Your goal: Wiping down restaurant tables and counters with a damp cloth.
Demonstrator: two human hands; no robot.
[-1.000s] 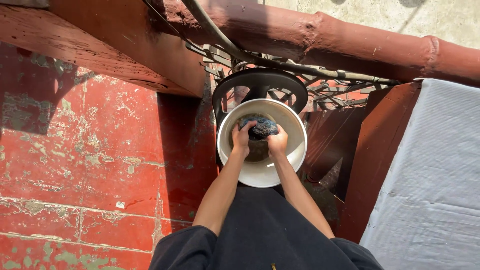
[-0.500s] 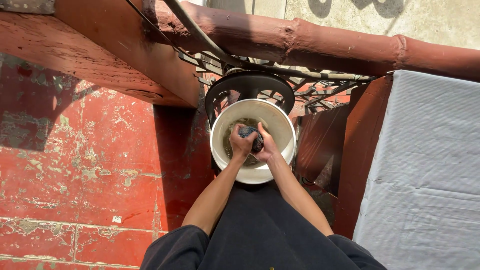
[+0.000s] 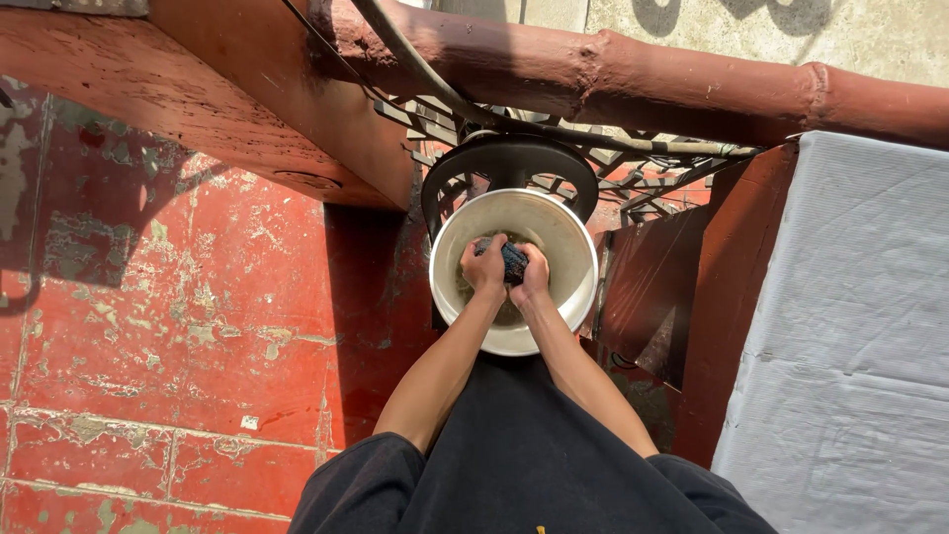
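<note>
Red, flaking floor tiles (image 3: 178, 326) fill the left of the head view, with a rust-coloured pipe (image 3: 692, 84) crossing the top and a pale grey sheet (image 3: 850, 336) at the right. Between them stands a white bucket (image 3: 563, 247), set against a dark round metal frame (image 3: 509, 163). I see 2 bare forearms reaching down into the bucket. My left hand (image 3: 484, 269) and right hand (image 3: 535, 275) meet over a dark blue wad of cloth (image 3: 514, 261), each grip pressed together on it from its own side, so that only a small patch of fabric shows between the fingers. The wad sits low inside the bucket, near its middle; whether water lies beneath it I cannot tell. I judge the cloth soft and limp, probably wet and so heavier than it looks, somewhat slippery, not fragile. It is best taken by bunching the whole mass in both palms, since a loose edge would stretch and sag.
</note>
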